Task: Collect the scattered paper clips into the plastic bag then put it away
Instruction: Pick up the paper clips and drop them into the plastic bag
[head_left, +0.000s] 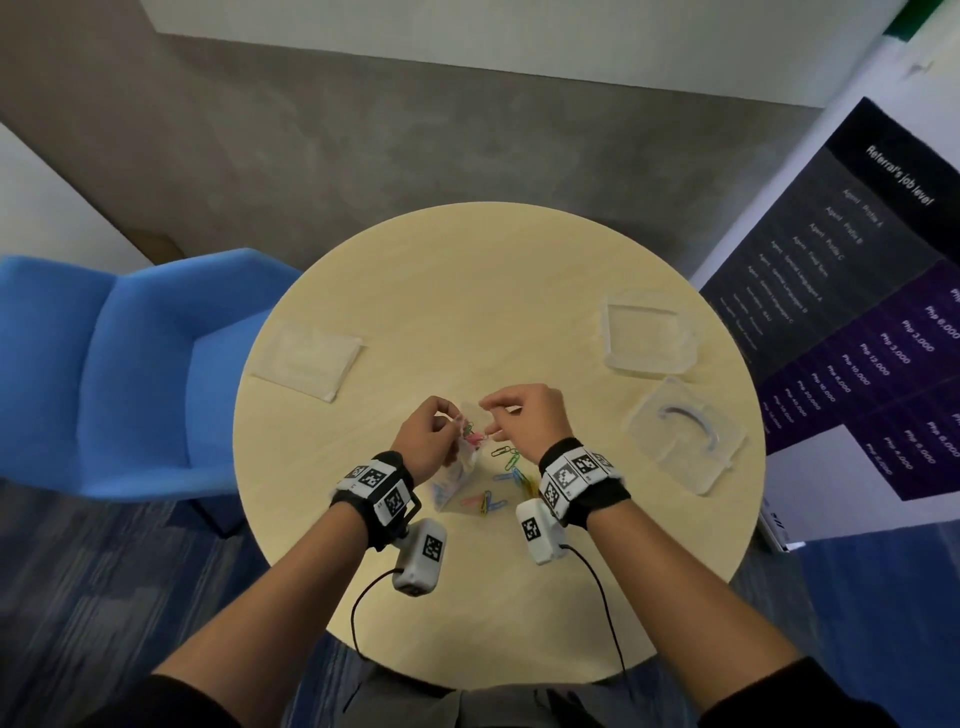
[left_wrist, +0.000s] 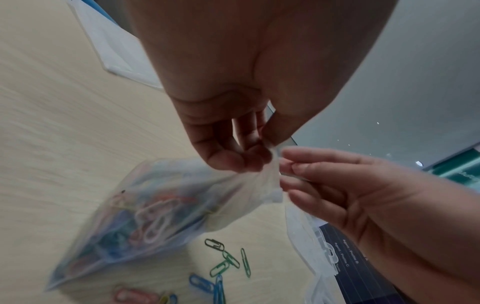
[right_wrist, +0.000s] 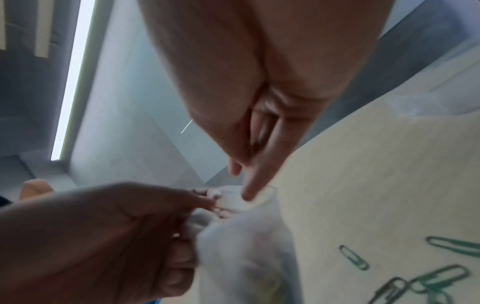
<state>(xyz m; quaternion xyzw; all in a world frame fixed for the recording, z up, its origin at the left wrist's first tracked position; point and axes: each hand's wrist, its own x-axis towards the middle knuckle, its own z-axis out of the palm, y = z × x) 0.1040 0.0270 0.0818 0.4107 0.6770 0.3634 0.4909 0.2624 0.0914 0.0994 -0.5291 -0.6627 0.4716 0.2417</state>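
Both hands work at the mouth of the plastic bag (head_left: 457, 467), held just above the round tabletop (head_left: 467, 291) near its 6 o'clock side. Left hand (head_left: 428, 439): fingers (left_wrist: 233, 156) curled, pinching one lip of the bag mouth. Right hand (head_left: 524, 421): thumb and fingertips (left_wrist: 288, 164) pinching the opposite lip; its index finger (right_wrist: 255, 185) points down into the opening. Whether it also carries a clip, cannot tell.

Bag is thin, clear and limp, already part-filled with coloured clips; it sags below the pinch and its bottom seems to rest on the tabletop. Loose paper clips (head_left: 506, 460) lie on the tabletop at 4 to 6 o'clock of the bag, just beside it: green, blue, pink, yellow.

Handling judgement: film is soft and slippery, gives no support of its own; best held at the stiffer rim strip, one lip per hand, so the mouth stays apart. Contents are light but shift easily, so a tilted mouth could spill. Clips are small, stiff wire, flat on the wood; likely need a fingertip pinch or a slide to the edge.

Elsewhere: a clear plastic box (head_left: 647, 332) at 2 o'clock, its lid (head_left: 685, 436) at 3 o'clock, flat empty bags (head_left: 306, 358) at 9 o'clock.
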